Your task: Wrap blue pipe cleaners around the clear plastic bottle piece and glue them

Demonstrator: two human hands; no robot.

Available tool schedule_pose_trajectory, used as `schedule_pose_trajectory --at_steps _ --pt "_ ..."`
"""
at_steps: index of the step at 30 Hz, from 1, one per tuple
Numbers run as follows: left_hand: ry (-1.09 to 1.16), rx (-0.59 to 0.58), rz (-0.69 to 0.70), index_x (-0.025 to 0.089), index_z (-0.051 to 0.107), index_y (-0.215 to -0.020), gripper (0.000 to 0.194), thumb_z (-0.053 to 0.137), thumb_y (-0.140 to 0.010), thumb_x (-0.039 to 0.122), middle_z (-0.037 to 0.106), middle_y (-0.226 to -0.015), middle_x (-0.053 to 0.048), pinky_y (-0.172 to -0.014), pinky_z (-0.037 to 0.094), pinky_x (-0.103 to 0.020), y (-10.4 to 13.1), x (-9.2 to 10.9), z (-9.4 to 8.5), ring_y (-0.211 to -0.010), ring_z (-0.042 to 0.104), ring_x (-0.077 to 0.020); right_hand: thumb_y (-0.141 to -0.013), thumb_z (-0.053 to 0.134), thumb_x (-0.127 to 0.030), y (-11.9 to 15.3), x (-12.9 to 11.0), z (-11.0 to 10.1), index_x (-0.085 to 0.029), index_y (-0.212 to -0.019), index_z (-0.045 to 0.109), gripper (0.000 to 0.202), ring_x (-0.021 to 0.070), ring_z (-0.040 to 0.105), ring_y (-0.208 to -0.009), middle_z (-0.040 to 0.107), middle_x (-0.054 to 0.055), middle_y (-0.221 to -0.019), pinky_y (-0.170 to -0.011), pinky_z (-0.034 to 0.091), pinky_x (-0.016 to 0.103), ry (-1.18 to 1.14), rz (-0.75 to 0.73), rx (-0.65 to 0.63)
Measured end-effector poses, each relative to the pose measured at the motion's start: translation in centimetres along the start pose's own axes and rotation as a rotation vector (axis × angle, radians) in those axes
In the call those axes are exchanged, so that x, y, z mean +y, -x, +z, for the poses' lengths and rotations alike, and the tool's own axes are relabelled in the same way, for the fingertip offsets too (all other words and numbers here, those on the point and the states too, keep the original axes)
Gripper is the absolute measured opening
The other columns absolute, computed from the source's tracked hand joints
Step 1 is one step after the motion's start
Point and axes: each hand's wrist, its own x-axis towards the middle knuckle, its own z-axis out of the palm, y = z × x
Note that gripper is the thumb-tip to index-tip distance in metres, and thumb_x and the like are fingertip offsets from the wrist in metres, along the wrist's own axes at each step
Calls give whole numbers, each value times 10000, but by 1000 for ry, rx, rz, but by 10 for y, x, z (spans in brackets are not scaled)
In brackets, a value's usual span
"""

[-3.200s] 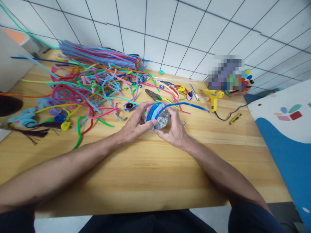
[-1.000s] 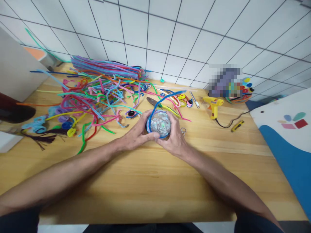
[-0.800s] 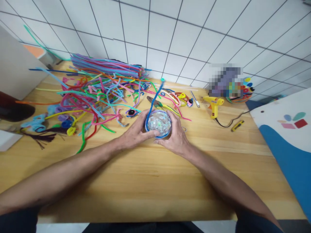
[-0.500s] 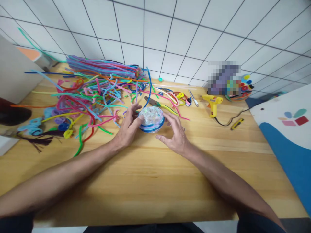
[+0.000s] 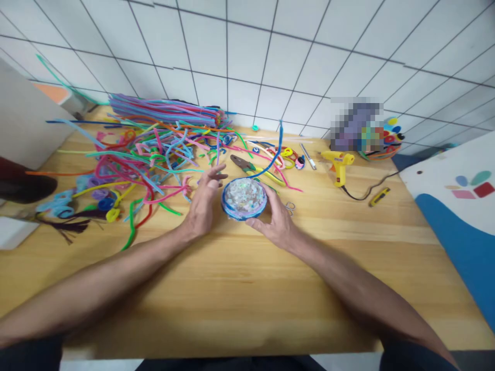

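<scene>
A round, shiny whitish piece (image 5: 244, 197) with a bumpy, glittery face is wrapped around its rim with a blue pipe cleaner (image 5: 279, 147), whose loose end curves up toward the wall. My right hand (image 5: 279, 216) grips the round piece from the right, thumb at the near edge and fingers partly hidden behind it. To its left, my left hand (image 5: 203, 203) is open, fingers apart, with a small gap to the rim. Just beyond the piece lie pliers (image 5: 255, 169) with yellow-green handles. Small scissors (image 5: 290, 207) rest beside my right hand, partly covered.
A tangle of coloured pipe cleaners (image 5: 143, 154) spreads over the table's left side, with a thick bundle (image 5: 166, 110) behind it against the tiled wall. On the right are a yellow glue gun (image 5: 340, 166) with its cord and a yellow utility knife (image 5: 379, 197).
The round piece has turned and tilted, showing more of its face, and the blue loose end has swung right. My left hand has come off it; my right hand has closed on it.
</scene>
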Motion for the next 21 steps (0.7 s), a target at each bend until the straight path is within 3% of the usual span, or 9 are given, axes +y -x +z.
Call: schedule_pose_trajectory --at_steps 2,5,9,13,16,21 --pt "40 125 43 293 613 -1376 557 394 -1070 703 644 -1506 -92 -979 561 -470 -10 8 -5 -1109 681 -271 -973 737 -662 1 1 1 -241 -1699 324 936 387 584 -1541 571 219 -1663 -1258 529 639 -1 -8 13" --pt "143 34 -26 340 616 -1289 518 342 -1056 713 708 -1379 -64 -714 530 -419 -24 22 -13 -768 632 -210 -950 780 -630 2 4 3 -246 -1690 357 935 401 594 -1527 587 220 -1645 -1244 538 654 5 -31 40" --pt "309 -17 -117 280 621 -1240 463 404 -1031 632 760 -1210 -84 -566 435 -361 -30 36 -17 -560 526 -147 -945 806 -575 3 7 6 -248 -1688 368 923 407 594 -1525 587 224 -1640 -1240 536 666 21 -56 58" --pt "442 -28 -228 259 625 -1208 305 622 -935 396 791 -1150 -28 -479 350 -290 -30 43 -13 -448 380 -71 -946 803 -576 4 7 6 -242 -1685 371 919 411 595 -1518 585 229 -1636 -1233 539 673 28 -55 59" --pt "489 11 -246 246 677 -1168 374 693 -800 184 786 -1129 5 -466 341 -236 -31 43 -9 -447 309 -27 -955 785 -600 4 6 5 -238 -1686 369 915 408 595 -1517 587 230 -1631 -1236 539 666 29 -36 54" --pt "424 89 -179 226 742 -1072 316 710 -763 169 758 -1156 -11 -585 479 -230 -34 25 -10 -570 471 -44 -960 784 -592 5 5 4 -256 -1690 371 904 401 587 -1526 582 211 -1643 -1244 539 651 28 -47 58"
